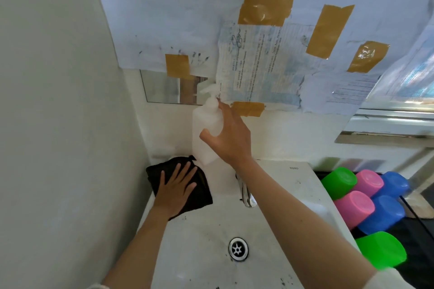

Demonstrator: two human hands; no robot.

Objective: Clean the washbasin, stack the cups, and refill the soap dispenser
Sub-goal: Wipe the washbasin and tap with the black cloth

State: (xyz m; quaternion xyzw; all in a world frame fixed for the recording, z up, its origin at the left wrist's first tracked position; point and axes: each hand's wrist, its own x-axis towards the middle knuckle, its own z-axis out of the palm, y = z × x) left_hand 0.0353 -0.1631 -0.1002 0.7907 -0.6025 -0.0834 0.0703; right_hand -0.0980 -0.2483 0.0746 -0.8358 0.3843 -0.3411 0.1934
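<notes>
Gripping one white soap dispenser (206, 131), right hand (231, 138) has thumb and fingers curled round its body, held above far-left corner of washbasin (298, 185). Left hand (176, 189) lies flat, fingers spread, pressing one black cloth (204, 195) on basin's far-left rim. One tap (245, 192), one drain (238, 248). Six upturned cups on dark surface (418, 234) right: two green (338, 182), two pink (354, 207), two blue (382, 214).

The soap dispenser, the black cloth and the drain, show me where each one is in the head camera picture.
soap dispenser (203, 138): head view, on its translucent white body, left of the gripping right hand.
black cloth (202, 195): head view, on its right part, beside the left hand.
drain (238, 248): head view, on the centre of the metal strainer.
</notes>
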